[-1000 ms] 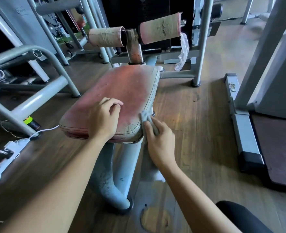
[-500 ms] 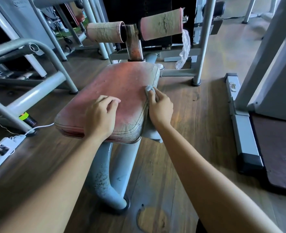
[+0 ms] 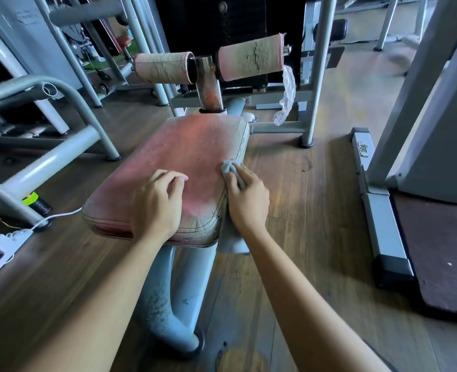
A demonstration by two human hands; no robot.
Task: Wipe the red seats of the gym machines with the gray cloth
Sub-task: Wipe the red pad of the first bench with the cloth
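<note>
Since a second ago the right hand (image 3: 245, 200) has carried the cloth (image 3: 228, 167) from the near right corner of the seat (image 3: 184, 157) forward along its right edge, and it now sits about halfway up that side; over the last half second it has hardly advanced. Left hand (image 3: 156, 202) has stayed put on the near part of the pad, fingers loosely curled, palm down, holding nothing, seemingly just steadying the pad.

Right hand is closed on the cloth, fingers pressing a bunched end of it onto the top of the seat right at the seam, while the rest of the cloth hangs down the side of the pad below the wrist.

As for progress, I'd judge this seat partly done at best. The right edge near the person looks covered by the stroke, but the far half of that edge, the far end by the post (image 3: 208, 87) and the broad middle and left of the top show no sign either way; the surface is faded, cracked and dusty-looking all over, so wiped and unwiped areas cannot be told apart. Two worn rollers (image 3: 251, 57) sit beyond the seat. Other machines stand around, so more seats probably remain, though none is plainly in view
</note>
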